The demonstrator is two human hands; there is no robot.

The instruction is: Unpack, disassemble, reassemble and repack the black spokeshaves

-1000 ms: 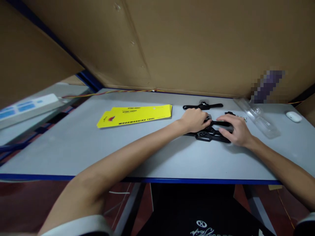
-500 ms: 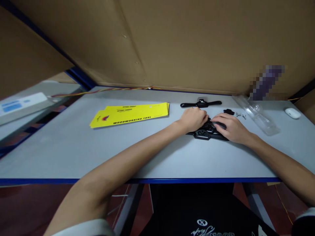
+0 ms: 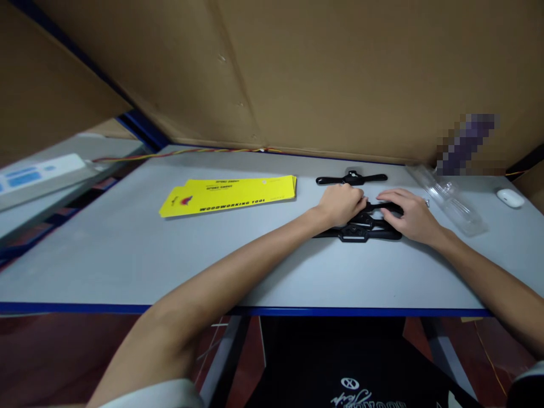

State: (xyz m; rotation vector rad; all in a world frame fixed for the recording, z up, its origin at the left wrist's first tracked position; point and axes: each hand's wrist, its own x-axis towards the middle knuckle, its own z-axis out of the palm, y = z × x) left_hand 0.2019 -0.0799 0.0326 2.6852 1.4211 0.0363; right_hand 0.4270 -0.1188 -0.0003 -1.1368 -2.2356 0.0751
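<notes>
The person's left hand point(image 3: 342, 204) rests knuckles-up on the grey table point(image 3: 127, 255), its fingers curled down over the left end of a black tool point(image 3: 378, 208) with 2 handles. The right hand point(image 3: 410, 215) lies flatter, fingers stretched out along the right handle of the same tool and pressing on it from above. Whether either hand truly grips the tool or only presses on it cannot be told, since the fingertips hide the contact.

Just in front of that tool, nearer the person, lies a 2nd black tool point(image 3: 359, 233) of the same shape, flat on the table and touching or almost touching the first. A 3rd black tool point(image 3: 351, 179) lies farther back, apart from both hands.

To the left, well apart from the hands, a yellow package point(image 3: 229, 195) printed with "WOODWORKING TOOL" lies flat. To the right of the right hand sits a clear plastic tray point(image 3: 448, 198), and beyond it, near the table's right edge, a small white case point(image 3: 510, 198). Brown cardboard point(image 3: 318, 73) walls stand behind the table, with a twisted red and yellow wire point(image 3: 191, 153) running along their foot.
</notes>
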